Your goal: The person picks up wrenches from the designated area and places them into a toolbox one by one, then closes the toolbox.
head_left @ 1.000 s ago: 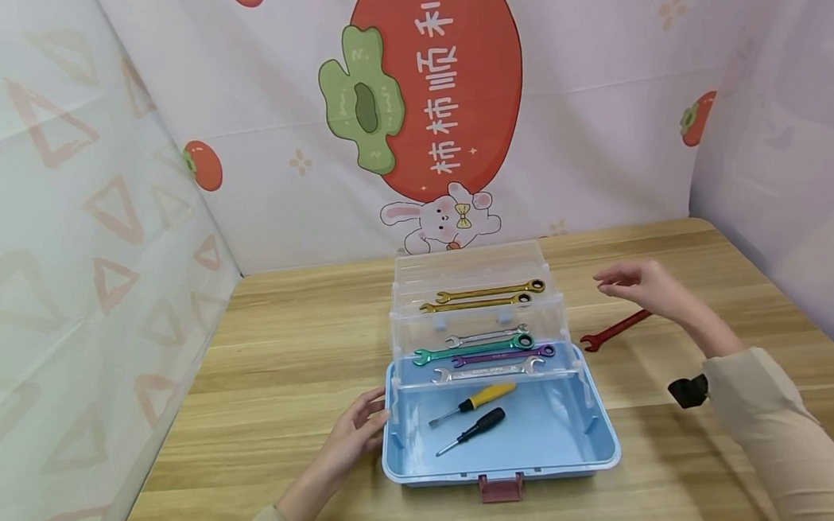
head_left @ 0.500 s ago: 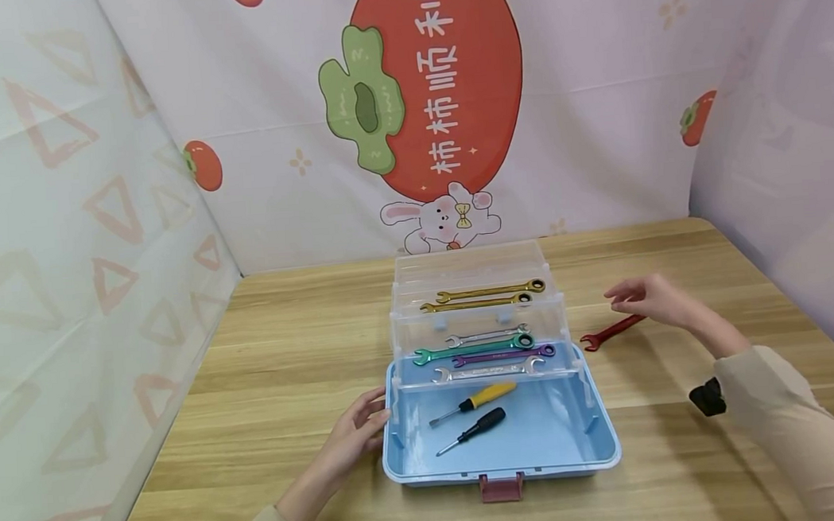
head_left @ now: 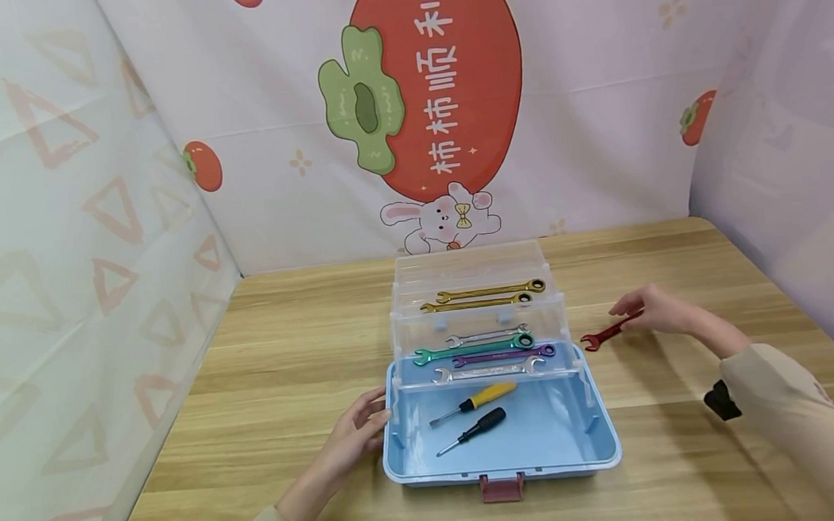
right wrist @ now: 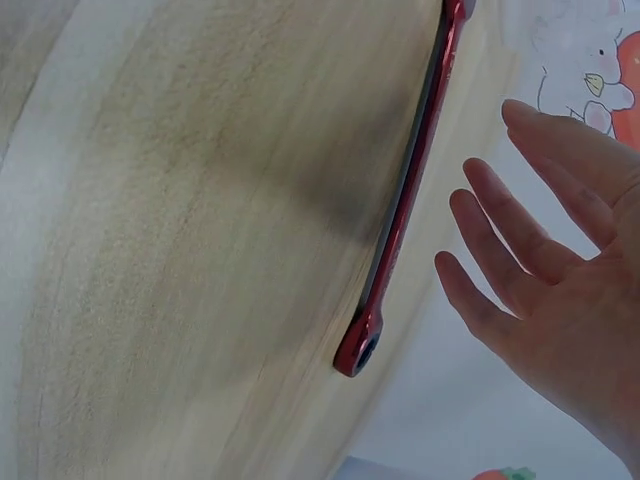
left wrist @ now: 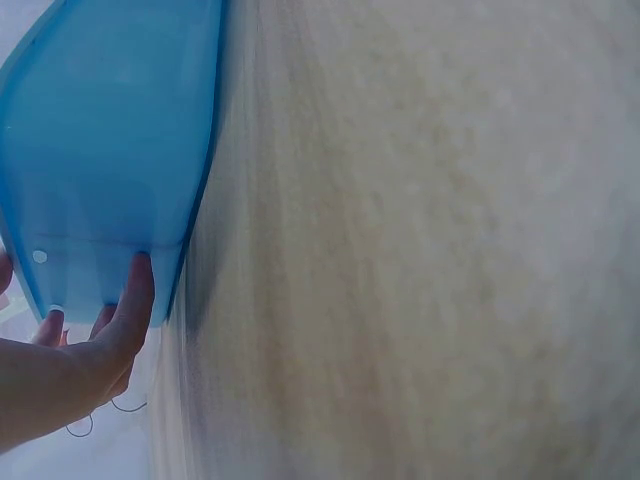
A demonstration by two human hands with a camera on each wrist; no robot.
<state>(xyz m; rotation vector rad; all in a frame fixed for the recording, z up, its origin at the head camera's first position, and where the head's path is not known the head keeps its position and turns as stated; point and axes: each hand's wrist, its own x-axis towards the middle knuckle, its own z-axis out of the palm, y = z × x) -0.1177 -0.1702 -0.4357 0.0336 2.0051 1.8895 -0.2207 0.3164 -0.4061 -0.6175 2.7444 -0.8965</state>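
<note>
My left hand (head_left: 352,436) rests against the left side of the light blue toolbox (head_left: 445,478), its fingers (left wrist: 137,300) touching the outer wall in the left wrist view. On the table right of the box lies a red ratchet wrench (head_left: 608,332), with its open-jaw end toward the box. My right hand (head_left: 655,310) is over the wrench's far end in the head view. The right wrist view shows that hand's fingers (right wrist: 520,235) spread and relaxed, apart from the wrench, with nothing held.
Clear stepped trays (head_left: 478,320) on the toolbox hold two gold wrenches (head_left: 490,291) and several others, including a green one (head_left: 469,350) and a purple one (head_left: 502,356). A yellow screwdriver (head_left: 493,394) and a black one (head_left: 484,424) lie inside the box. Printed cloth stands behind the table.
My right hand has moved slightly right and lowered toward the red wrench. The left hand, toolbox and wrenches have stayed put.
</note>
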